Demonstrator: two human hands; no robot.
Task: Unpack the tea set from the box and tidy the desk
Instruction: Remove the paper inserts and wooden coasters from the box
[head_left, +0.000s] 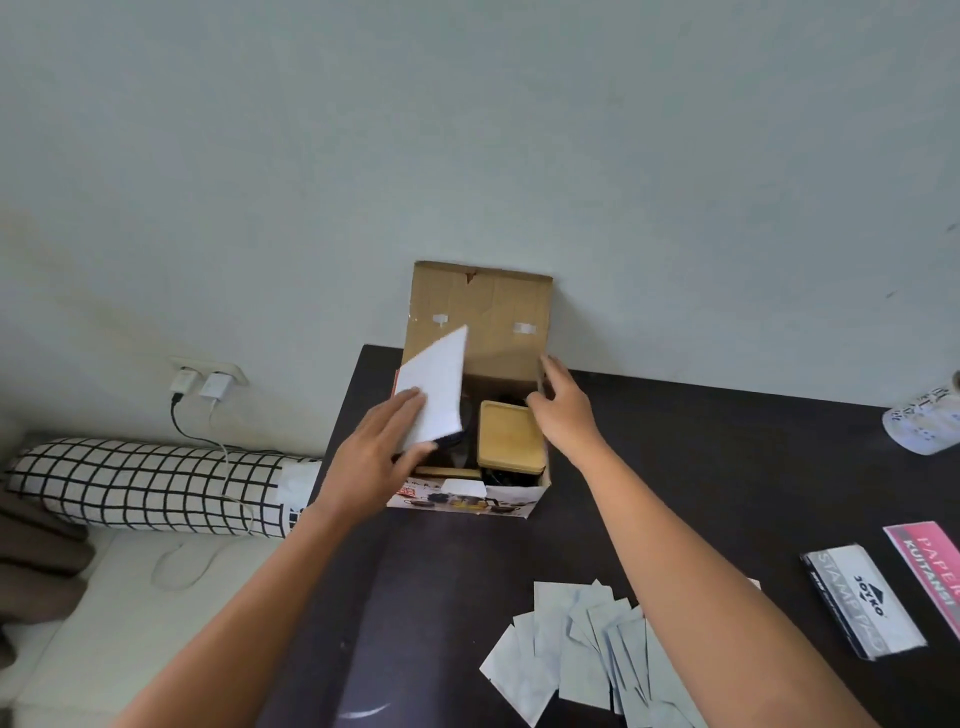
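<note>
My left hand (382, 447) is clamped on a white sheet (435, 395), thumb under its lower edge and fingers spread over its face; the sheet stands tilted above the left half of the box (470, 499). My right hand (561, 410) rests against the box's right wall with fingers loosely spread and holds nothing that I can see.

The box sits on the dark table (701, 467) near its far left corner, against the wall. Its brown lid flap (483, 312) stands upright behind the opening, with two pieces of tape on the inner face. Inside, on the right, lies a flat wooden lid (509, 436) over a dark item that I cannot identify. A wooden strip shows at the front left of the interior. The printed front panel shows pictures of tea ware.

On the near part of the table lie scattered pale paper packets (582, 649). To the right of them lie a stamp pad box (862, 597) and a pink booklet (930, 566). A white patterned object (924, 421) lies at the far right edge. Beside the table, on the left, a checked bolster (150, 483) lies on a bed.
</note>
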